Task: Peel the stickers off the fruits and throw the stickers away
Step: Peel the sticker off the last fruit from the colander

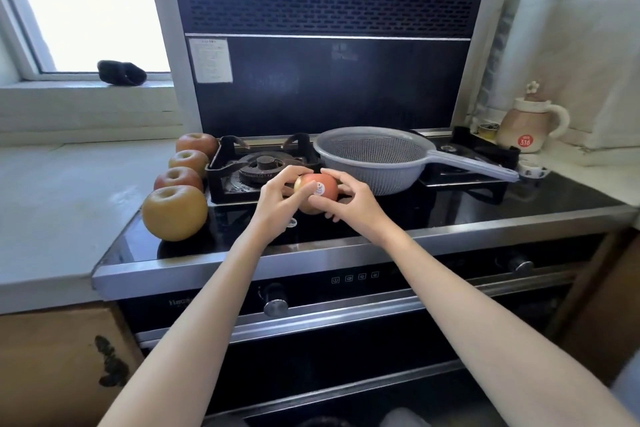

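Observation:
A red-yellow apple [317,184] is held over the black stove top between both hands. My left hand [278,198] grips its left side, and my right hand [349,201] grips its right side with the fingers curled around it. A small white round sticker [319,189] shows on the apple's front face, near my right thumb. Several other fruits stand in a row at the stove's left edge: a large yellow one [175,212] nearest, then reddish ones [178,178] [189,160] [196,143] behind it. No stickers are visible on these.
A grey plastic colander [372,154] with a long handle rests on the right burner. The left burner grate [258,166] sits behind my hands. A beige kettle [526,128] stands at the far right. White counter [69,204] extends left; stove knobs [275,302] are below.

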Available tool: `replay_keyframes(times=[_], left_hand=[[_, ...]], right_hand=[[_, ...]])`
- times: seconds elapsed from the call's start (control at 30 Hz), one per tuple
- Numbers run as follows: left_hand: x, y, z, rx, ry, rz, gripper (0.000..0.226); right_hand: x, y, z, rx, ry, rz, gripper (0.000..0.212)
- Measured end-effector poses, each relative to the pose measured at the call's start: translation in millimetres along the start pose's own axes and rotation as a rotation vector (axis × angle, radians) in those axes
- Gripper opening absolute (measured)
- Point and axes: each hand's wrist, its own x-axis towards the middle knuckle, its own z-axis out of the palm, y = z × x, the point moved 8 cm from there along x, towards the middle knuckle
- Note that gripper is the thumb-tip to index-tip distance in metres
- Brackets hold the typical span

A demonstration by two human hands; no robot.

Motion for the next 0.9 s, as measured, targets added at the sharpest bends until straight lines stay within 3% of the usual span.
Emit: replay_keyframes(times=[0.2, 0.3, 0.5, 0.6, 0.9], left_hand=[[-1, -1, 5, 0.04, -0.039, 0.003, 0.029], [-1, 1, 6, 0.067, -0.042, 0.024, 0.026], [-6, 18, -2, 0.3, 0.128, 0.245, 0.013], [-7, 21, -3, 0.34, 0.148, 0.271, 0.01], [-11, 26, 2, 0.401, 0.102, 0.297, 0.026]], right_hand=[[4, 9, -3, 0.192, -0.005, 0.094, 0.036], [4, 11, -3, 0.193, -0.002, 0.103, 0.037], [5, 14, -5, 0.221, 0.01, 0.125, 0.039], [5, 15, -6, 0.248, 0.015, 0.146, 0.038], [4, 13, -6, 0.278, 0.021, 0.133, 0.036]])
